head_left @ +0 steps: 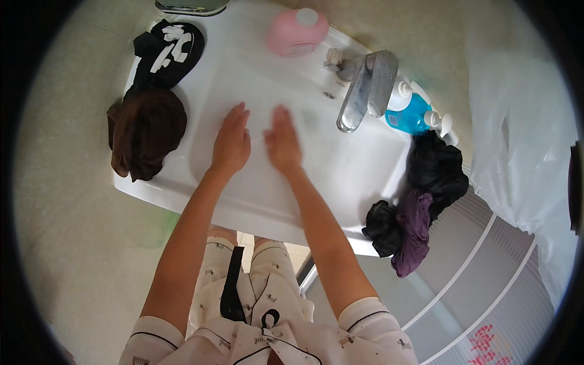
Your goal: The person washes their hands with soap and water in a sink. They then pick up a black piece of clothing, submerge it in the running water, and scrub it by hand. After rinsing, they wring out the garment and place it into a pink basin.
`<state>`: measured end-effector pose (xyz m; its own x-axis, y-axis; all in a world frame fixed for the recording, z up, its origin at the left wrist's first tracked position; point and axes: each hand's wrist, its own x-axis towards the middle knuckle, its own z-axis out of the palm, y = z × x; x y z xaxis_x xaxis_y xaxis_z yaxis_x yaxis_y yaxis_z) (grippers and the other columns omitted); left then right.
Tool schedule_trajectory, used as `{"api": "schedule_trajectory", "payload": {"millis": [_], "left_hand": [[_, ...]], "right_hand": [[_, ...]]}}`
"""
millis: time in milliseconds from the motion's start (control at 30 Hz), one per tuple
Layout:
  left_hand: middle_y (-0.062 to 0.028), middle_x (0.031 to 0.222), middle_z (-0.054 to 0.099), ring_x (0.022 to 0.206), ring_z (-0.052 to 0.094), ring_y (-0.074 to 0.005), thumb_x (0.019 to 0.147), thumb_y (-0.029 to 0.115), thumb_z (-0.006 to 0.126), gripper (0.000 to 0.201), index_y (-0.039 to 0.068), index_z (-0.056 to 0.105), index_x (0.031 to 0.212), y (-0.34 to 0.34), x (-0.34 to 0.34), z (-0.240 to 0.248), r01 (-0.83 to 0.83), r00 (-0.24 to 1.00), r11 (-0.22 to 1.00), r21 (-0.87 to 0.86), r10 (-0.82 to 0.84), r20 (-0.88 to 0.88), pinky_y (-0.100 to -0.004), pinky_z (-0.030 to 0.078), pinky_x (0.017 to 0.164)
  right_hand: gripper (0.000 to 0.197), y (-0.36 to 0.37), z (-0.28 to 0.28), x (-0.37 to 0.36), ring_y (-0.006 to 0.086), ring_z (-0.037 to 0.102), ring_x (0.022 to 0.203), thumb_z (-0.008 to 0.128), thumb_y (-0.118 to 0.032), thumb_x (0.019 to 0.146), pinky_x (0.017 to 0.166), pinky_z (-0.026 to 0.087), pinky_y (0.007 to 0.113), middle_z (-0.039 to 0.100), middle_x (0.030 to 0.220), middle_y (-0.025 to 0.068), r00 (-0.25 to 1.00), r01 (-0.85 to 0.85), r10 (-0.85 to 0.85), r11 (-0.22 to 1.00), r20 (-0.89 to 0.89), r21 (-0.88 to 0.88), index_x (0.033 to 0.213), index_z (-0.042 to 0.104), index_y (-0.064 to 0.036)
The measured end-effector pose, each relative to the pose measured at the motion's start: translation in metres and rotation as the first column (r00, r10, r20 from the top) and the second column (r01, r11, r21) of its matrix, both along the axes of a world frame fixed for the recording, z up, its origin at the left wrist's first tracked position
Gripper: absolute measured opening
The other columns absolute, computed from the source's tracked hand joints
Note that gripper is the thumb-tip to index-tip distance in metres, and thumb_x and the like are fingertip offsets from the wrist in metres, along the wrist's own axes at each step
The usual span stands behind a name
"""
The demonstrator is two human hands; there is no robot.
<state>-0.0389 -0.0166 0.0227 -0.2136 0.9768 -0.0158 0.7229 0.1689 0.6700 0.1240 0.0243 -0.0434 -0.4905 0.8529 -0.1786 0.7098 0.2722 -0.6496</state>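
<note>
Over the white washbasin [255, 201] I hold both bare hands a little apart, palms turned toward each other. My left hand [232, 141] has its fingers stretched out and nothing in it. Slightly smeared by motion, my right hand [283, 143] also has extended fingers and holds nothing. A metal faucet [369, 91] stands to the right of my hands, and no water stream shows under it. On the basin's left rim, nearest my left hand, lies a bunched brown cloth [149, 134].
Behind the brown cloth sits a black fabric item with white print [173, 52]. A pink bottle [298, 31] stands at the back, a blue pump bottle [410, 114] beyond the faucet. Black cloth [437, 167] and purple cloth [413, 228] drape the right rim; translucent plastic sheeting [517, 121] hangs farther right.
</note>
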Motion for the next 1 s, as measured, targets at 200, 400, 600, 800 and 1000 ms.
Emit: {"api": "schedule_trajectory", "payload": {"millis": [200,400,600,800,1000], "left_hand": [[-0.0182,0.141,0.047,0.129,0.044,-0.0356,0.087,-0.005,0.048,0.042,0.001,0.052,0.128,-0.022,0.009,-0.017,-0.086,0.971,0.993,-0.081,0.101,0.216,-0.0417,0.040,0.105],[-0.0176,0.127,0.053,0.121,0.050,-0.0349,0.085,-0.007,0.049,0.042,0.004,0.054,0.125,-0.022,0.007,0.013,-0.184,0.968,0.983,-0.008,0.182,0.172,-0.0394,0.043,0.100],[-0.0172,0.122,0.055,0.115,0.054,-0.0356,0.085,-0.006,0.051,0.031,0.003,0.057,0.113,-0.032,0.002,0.013,-0.120,0.951,0.992,-0.043,0.128,0.280,-0.0409,0.047,0.093],[-0.0152,0.118,0.058,0.108,0.058,-0.0334,0.086,-0.007,0.051,0.027,0.002,0.058,0.110,-0.026,0.008,0.012,-0.064,0.933,0.994,-0.089,0.091,0.348,-0.0383,0.050,0.087],[-0.0116,0.115,0.060,0.104,0.059,-0.0272,0.086,-0.007,0.051,0.028,0.004,0.060,0.110,-0.039,-0.003,0.010,-0.170,0.909,0.980,-0.104,0.197,0.368,-0.0343,0.049,0.084]], "right_hand": [[0.066,-0.018,0.021,-0.028,0.0333,0.015,0.149,0.050,-0.020,0.096,0.121,0.012,0.044,0.019,0.160,0.0174,0.995,0.049,-0.043,0.997,-0.094,0.059,0.152,0.022,0.0016],[0.067,0.006,0.006,-0.042,0.0315,0.016,0.149,0.052,-0.022,0.095,0.122,0.013,0.044,0.021,0.160,0.0147,0.999,0.020,-0.027,0.988,0.040,0.152,0.152,0.024,-0.0017],[0.064,0.021,0.023,0.093,0.0332,0.020,0.147,0.053,-0.019,0.095,0.120,0.017,0.045,0.025,0.158,0.0161,0.972,0.056,-0.109,0.967,0.206,0.247,0.151,0.027,-0.0016],[0.068,0.020,-0.029,0.106,0.0431,0.021,0.144,0.056,-0.019,0.093,0.119,0.018,0.048,0.025,0.155,0.0256,0.800,0.434,-0.545,0.814,0.251,0.385,0.148,0.025,0.0050],[0.070,-0.012,0.025,-0.057,0.0389,0.021,0.146,0.057,-0.018,0.091,0.119,0.014,0.053,0.023,0.156,0.0232,0.993,0.119,-0.117,0.976,-0.026,0.182,0.151,0.025,-0.0027]]}}
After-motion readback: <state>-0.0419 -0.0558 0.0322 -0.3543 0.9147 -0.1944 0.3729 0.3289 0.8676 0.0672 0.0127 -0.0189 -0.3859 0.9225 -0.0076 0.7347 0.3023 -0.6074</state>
